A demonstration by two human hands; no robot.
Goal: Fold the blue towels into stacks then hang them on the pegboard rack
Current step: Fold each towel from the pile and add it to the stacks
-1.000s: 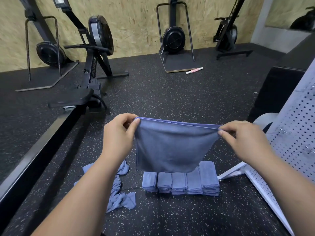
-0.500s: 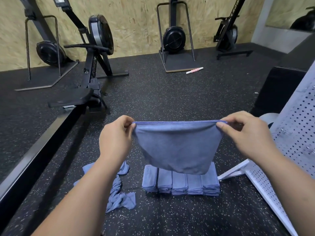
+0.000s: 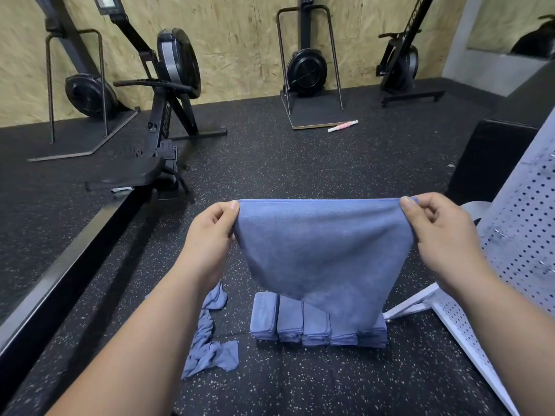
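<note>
A blue towel [image 3: 321, 250] hangs stretched between my hands above the floor. My left hand [image 3: 210, 238] pinches its upper left corner and my right hand [image 3: 441, 235] pinches its upper right corner. The towel's lower edge swings toward me and covers part of a row of folded blue towels [image 3: 288, 321] standing on the speckled black floor. A crumpled unfolded blue towel [image 3: 210, 346] lies to the left of that row, partly behind my left forearm. The white pegboard rack [image 3: 522, 235] stands at the right with metal hooks on it.
A rowing machine [image 3: 162, 121] with its long black rail [image 3: 60, 265] runs along the left. More rowing machines [image 3: 306, 67] stand against the wooden back wall. A pink and white roller [image 3: 342, 126] lies on the floor. A black box [image 3: 489, 157] sits beyond the rack.
My hands have moved slightly further apart and the towel's top edge has pulled straighter. Its lower part has swung toward me and now hangs lower over the folded row.
</note>
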